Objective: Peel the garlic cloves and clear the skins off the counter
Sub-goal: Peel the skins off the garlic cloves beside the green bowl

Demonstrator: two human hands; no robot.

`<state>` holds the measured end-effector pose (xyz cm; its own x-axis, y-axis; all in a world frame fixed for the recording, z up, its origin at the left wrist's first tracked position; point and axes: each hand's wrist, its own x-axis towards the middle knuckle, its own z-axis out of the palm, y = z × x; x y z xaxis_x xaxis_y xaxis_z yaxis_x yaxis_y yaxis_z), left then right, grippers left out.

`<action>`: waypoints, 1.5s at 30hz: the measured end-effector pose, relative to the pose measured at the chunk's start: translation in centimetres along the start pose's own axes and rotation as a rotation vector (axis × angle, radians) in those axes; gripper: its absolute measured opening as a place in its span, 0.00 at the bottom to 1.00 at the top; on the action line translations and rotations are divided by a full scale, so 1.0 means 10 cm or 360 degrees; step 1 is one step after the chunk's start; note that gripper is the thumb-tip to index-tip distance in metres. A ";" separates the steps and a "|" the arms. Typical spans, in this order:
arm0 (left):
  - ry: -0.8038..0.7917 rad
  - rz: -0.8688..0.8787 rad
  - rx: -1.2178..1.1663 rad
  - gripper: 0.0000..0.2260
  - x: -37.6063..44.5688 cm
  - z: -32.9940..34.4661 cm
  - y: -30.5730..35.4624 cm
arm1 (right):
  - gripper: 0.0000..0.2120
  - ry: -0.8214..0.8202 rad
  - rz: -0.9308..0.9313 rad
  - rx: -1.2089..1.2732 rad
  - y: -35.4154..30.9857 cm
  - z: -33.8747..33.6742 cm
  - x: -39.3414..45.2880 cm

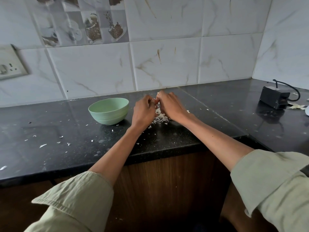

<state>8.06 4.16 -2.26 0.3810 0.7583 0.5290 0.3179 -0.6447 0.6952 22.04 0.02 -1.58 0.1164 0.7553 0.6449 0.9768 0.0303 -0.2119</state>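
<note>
White marbled wall tiles [167, 64] rise behind a black speckled stone counter [66, 148], which turns a corner at the far right. Near the middle of the counter, close to the back wall, the left hand [143, 113] and the right hand [170, 106] meet, fingers curled inward and fingertips pressed together around something small between them. That is most likely a garlic clove [156, 101], though only a pale sliver of it shows, too small to make out. Directly under the hands lies a heap of white papery garlic skins [160, 118], touching the counter and spreading a little toward the front edge. More loose skin flakes [43, 145] are scattered across the left part of the counter, well apart from the heap.

Just left of the left hand stands a pale green round plastic bowl [108, 110], upright (its inside cannot be seen). On the right arm of the counter, near the wall, sits a small black box-shaped adapter [274, 97] with a black cable. A white switch plate [11, 64] is fixed on the wall at the far left. Both forearms are bare, with light green rolled sleeves [80, 198].
</note>
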 end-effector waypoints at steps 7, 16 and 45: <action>-0.0004 0.0047 0.0022 0.08 -0.01 0.00 -0.02 | 0.21 0.0174 0.0063 0.0112 0.14 0.03 0.07; 0.0144 0.0127 0.0141 0.03 -0.07 -0.08 0.02 | 0.13 -0.0349 0.0910 0.1753 0.15 -0.32 0.04; 0.0159 0.0183 0.0552 0.18 -0.46 -1.19 -0.08 | 0.18 -0.0326 0.0592 0.1966 -1.19 -0.16 0.61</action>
<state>-4.30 2.29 0.57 0.3500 0.6739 0.6507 0.5598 -0.7074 0.4315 11.43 3.20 6.05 0.2062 0.9306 0.3024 0.0705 0.2941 -0.9532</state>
